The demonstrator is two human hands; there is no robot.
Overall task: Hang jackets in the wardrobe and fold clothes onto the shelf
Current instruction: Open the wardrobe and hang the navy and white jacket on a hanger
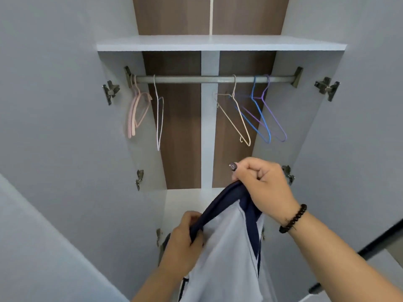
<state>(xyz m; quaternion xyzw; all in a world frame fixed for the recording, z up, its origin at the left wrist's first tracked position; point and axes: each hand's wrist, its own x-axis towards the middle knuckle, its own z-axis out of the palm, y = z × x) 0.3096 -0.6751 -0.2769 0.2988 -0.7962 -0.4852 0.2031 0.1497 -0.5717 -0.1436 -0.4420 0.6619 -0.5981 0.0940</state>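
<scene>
A white jacket with a navy collar (226, 243) hangs in front of me, low in the open wardrobe. My left hand (185, 234) grips the navy collar on its left side. My right hand (263, 184) grips the collar higher up on the right, a dark bead bracelet on the wrist. Above them runs the grey hanging rail (196, 79). Empty hangers dangle from it: pink ones (137, 114) and a white one (159, 118) at the left, a cream one (237, 118), a blue one (259, 120) and a purple one (274, 118) at the right.
A white shelf (218, 43) spans the wardrobe above the rail. Both white doors (54, 127) stand open to either side, with metal hinges (111, 90) on their inner edges. The white wardrobe floor (181, 201) shows behind the jacket.
</scene>
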